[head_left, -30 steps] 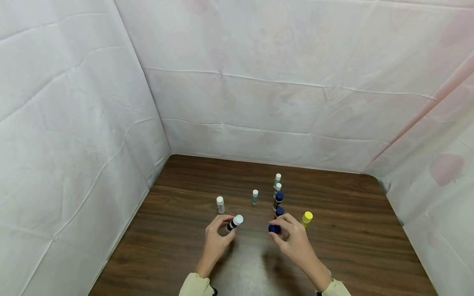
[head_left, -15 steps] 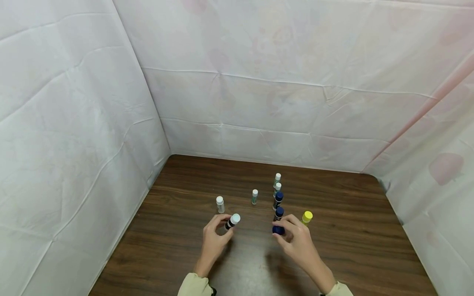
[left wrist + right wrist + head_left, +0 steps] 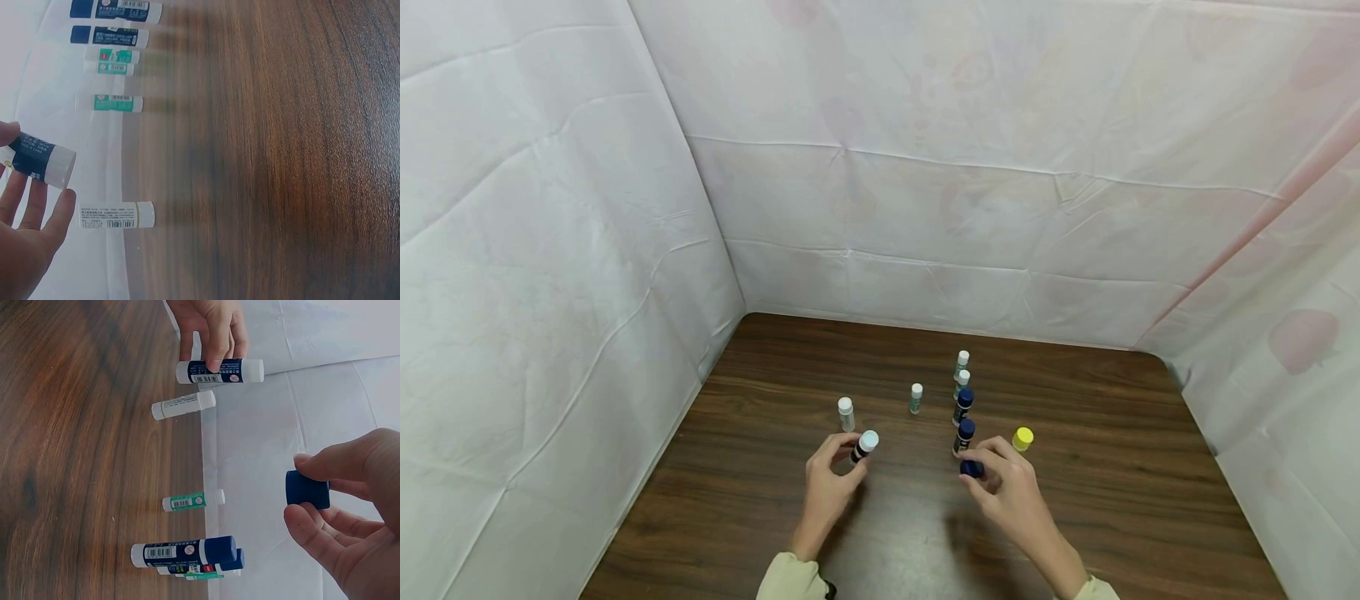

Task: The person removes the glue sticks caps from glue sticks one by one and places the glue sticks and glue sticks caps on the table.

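My left hand point(image 3: 829, 497) grips a glue stick point(image 3: 862, 450) with a dark blue label and a white upper end, tilted to the right in the head view. Thumb and fingers of my right hand point(image 3: 1017, 502) pinch a dark blue cap point(image 3: 306, 489), well apart from that stick. Just beyond the right hand stand two blue-capped glue sticks point(image 3: 962, 437), one behind the other. A white glue stick point(image 3: 115, 215) is upright on the table close to the left hand. The right hand partly hides a yellow-capped stick point(image 3: 1022, 438).
Two small green-labelled glue sticks with white caps point(image 3: 962, 365) stand behind the blue-capped ones. Another small green-labelled stick point(image 3: 916, 400) stands nearer the middle. White cloth point(image 3: 887, 208) hangs around the back and sides of the brown wooden table point(image 3: 775, 358).
My left hand has shifted slightly left with the glue stick. The right hand has moved a little right with the blue cap, covering more of the yellow-capped stick.
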Tool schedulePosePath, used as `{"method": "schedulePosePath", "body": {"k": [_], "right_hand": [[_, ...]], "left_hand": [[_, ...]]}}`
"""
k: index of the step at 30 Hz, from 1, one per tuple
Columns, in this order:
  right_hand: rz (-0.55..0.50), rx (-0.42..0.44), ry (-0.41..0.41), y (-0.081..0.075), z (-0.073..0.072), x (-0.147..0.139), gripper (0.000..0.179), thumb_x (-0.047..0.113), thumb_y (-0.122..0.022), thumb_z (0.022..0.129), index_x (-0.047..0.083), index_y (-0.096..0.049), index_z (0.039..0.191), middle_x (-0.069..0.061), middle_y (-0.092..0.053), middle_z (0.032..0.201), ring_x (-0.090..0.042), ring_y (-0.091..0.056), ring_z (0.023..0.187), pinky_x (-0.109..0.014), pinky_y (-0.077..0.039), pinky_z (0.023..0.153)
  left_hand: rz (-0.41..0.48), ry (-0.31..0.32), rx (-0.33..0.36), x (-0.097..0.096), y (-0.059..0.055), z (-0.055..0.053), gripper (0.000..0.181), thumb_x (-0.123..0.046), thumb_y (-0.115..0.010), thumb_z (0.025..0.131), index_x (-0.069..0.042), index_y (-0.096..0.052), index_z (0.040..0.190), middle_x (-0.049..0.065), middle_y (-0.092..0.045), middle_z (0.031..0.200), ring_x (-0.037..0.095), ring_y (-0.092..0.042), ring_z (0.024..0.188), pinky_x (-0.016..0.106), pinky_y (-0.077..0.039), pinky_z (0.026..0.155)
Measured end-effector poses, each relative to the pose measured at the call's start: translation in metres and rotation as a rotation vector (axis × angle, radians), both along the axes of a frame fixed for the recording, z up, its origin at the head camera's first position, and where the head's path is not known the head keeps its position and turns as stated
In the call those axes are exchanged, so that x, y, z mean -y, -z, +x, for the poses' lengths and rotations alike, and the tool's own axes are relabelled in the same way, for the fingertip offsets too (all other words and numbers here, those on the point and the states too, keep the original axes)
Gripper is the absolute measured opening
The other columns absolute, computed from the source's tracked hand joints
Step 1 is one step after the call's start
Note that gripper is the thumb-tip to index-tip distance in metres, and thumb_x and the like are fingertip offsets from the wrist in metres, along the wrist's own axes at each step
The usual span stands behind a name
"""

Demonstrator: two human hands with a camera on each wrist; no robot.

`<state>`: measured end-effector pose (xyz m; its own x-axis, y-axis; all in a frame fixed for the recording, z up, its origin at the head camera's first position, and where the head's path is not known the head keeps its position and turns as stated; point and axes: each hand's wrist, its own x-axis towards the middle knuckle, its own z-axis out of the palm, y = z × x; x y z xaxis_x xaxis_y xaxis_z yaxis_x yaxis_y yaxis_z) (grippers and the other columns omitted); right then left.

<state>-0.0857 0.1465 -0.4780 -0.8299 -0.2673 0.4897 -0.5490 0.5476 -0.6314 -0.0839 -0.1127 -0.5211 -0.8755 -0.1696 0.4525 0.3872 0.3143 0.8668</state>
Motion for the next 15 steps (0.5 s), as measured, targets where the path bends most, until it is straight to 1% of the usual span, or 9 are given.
{"method": "schedulePosePath", "body": {"k": [2, 7, 9, 13, 14, 15], "right_hand": [[0.004, -0.001, 0.007, -0.0001, 0.0008, -0.0012, 0.038, -0.009, -0.081, 0.064, 0.013, -0.073, 0.094, -0.001, -0.056, 0.088, -0.007, -0.050, 0.064, -0.016, -0.044, 0.047], [0.002, -0.004, 0.022, -0.0004, 0.0020, -0.0044, 0.041, -0.010, -0.081, 0.062, 0.015, -0.073, 0.093, 0.001, -0.055, 0.088, -0.008, -0.051, 0.064, -0.016, -0.044, 0.047], [0.001, 0.005, 0.028, -0.0003, 0.0022, -0.0058, 0.041, -0.011, -0.081, 0.062, 0.015, -0.073, 0.093, 0.001, -0.055, 0.087, -0.009, -0.051, 0.064, -0.017, -0.044, 0.047], [0.006, 0.018, 0.033, 0.0001, 0.0026, -0.0083, 0.041, -0.010, -0.081, 0.062, 0.016, -0.073, 0.093, 0.001, -0.054, 0.087, -0.008, -0.050, 0.064, -0.018, -0.044, 0.046], [0.008, 0.022, 0.035, 0.0003, 0.0026, -0.0091, 0.040, -0.010, -0.081, 0.063, 0.016, -0.073, 0.093, 0.001, -0.054, 0.087, -0.008, -0.050, 0.064, -0.018, -0.044, 0.046], [0.009, 0.026, 0.037, 0.0004, 0.0027, -0.0097, 0.040, -0.009, -0.082, 0.063, 0.016, -0.073, 0.093, 0.001, -0.055, 0.087, -0.008, -0.050, 0.064, -0.018, -0.044, 0.046]], "left_hand": [[0.000, -0.007, 0.001, 0.0008, 0.0001, 0.0002, 0.034, 0.015, -0.072, 0.070, 0.000, -0.066, 0.099, 0.012, -0.066, 0.096, 0.031, -0.063, 0.088, 0.048, -0.053, 0.076], [0.000, -0.028, 0.019, 0.0028, -0.0002, 0.0003, 0.032, 0.013, -0.074, 0.070, 0.000, -0.067, 0.099, 0.011, -0.066, 0.096, 0.030, -0.063, 0.090, 0.032, -0.054, 0.078], [0.001, -0.035, 0.022, 0.0038, -0.0001, 0.0002, 0.032, 0.012, -0.074, 0.070, 0.000, -0.067, 0.099, 0.011, -0.066, 0.096, 0.031, -0.063, 0.090, 0.030, -0.053, 0.078], [0.006, -0.041, 0.016, 0.0056, 0.0015, -0.0010, 0.032, 0.012, -0.074, 0.070, 0.001, -0.066, 0.099, 0.011, -0.066, 0.097, 0.031, -0.063, 0.091, 0.034, -0.054, 0.078], [0.008, -0.043, 0.017, 0.0058, 0.0031, -0.0017, 0.032, 0.012, -0.074, 0.070, 0.001, -0.066, 0.100, 0.011, -0.066, 0.097, 0.031, -0.063, 0.091, 0.036, -0.054, 0.078], [0.016, -0.042, 0.013, 0.0066, 0.0078, -0.0034, 0.033, 0.012, -0.074, 0.070, 0.000, -0.066, 0.100, 0.011, -0.067, 0.097, 0.030, -0.063, 0.091, 0.040, -0.054, 0.078]]}}
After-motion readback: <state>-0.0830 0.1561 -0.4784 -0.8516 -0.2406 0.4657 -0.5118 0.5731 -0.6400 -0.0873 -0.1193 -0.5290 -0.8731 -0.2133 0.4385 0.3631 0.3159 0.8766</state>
